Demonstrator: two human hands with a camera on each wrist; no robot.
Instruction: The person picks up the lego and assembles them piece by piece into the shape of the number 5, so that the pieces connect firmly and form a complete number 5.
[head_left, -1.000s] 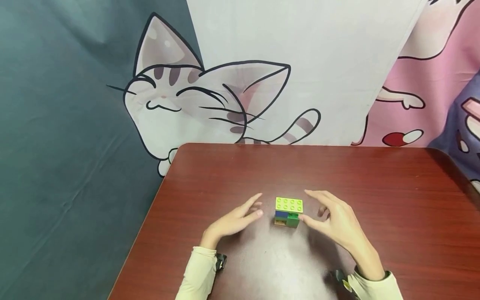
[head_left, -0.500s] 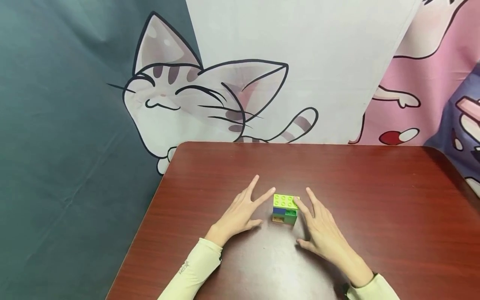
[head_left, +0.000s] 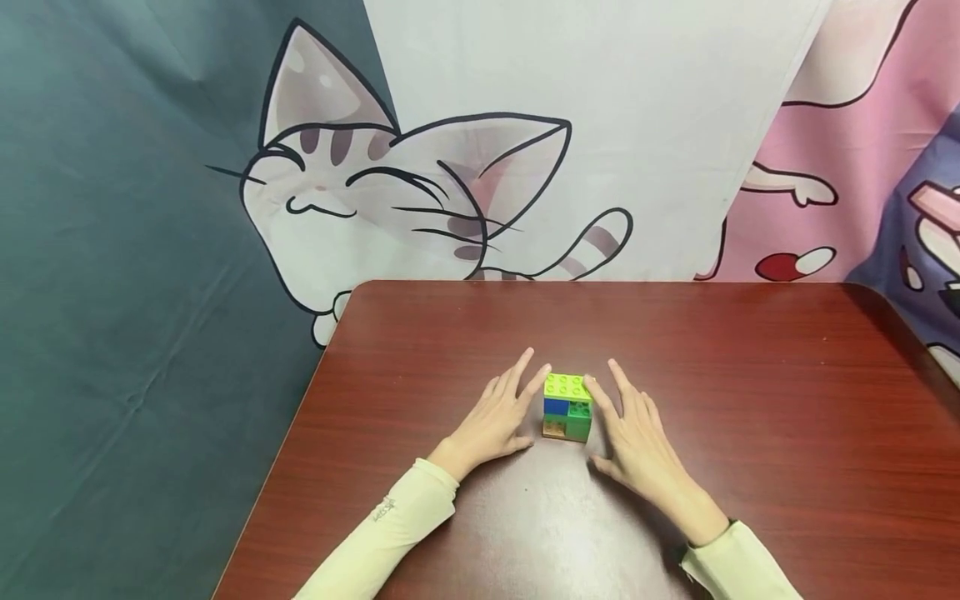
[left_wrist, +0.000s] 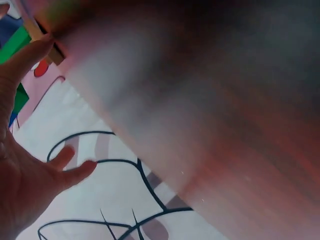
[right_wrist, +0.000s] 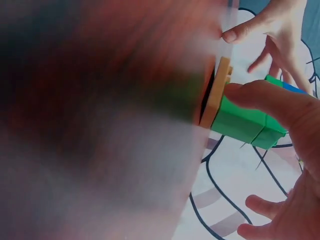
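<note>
On the table stands a small stack of toy building bricks: a lime-green brick (head_left: pixel 564 387) with studs on top, a blue brick (head_left: pixel 556 407) and green bricks (head_left: pixel 577 427) under it, and a tan plate (right_wrist: pixel 216 95) at the bottom. My left hand (head_left: pixel 491 423) is at the stack's left side, fingers spread, its index fingertip at the top left corner. On the other side my right hand (head_left: pixel 643 446) has spread fingers too, the index fingertip over the top right corner. Whether the fingertips press on the brick, I cannot tell. Neither hand curls round anything.
The dark red-brown table (head_left: pixel 787 400) reaches back to a wall cloth (head_left: pixel 637 125) printed with a cartoon cat. A grey-green curtain (head_left: pixel 135 292) hangs on the left. The wrist views are blurred over the tabletop.
Both hands have come closer to the stack and spread their fingers. My right hand has turned, its index finger now at the top corner. The stack appears slightly farther back.
</note>
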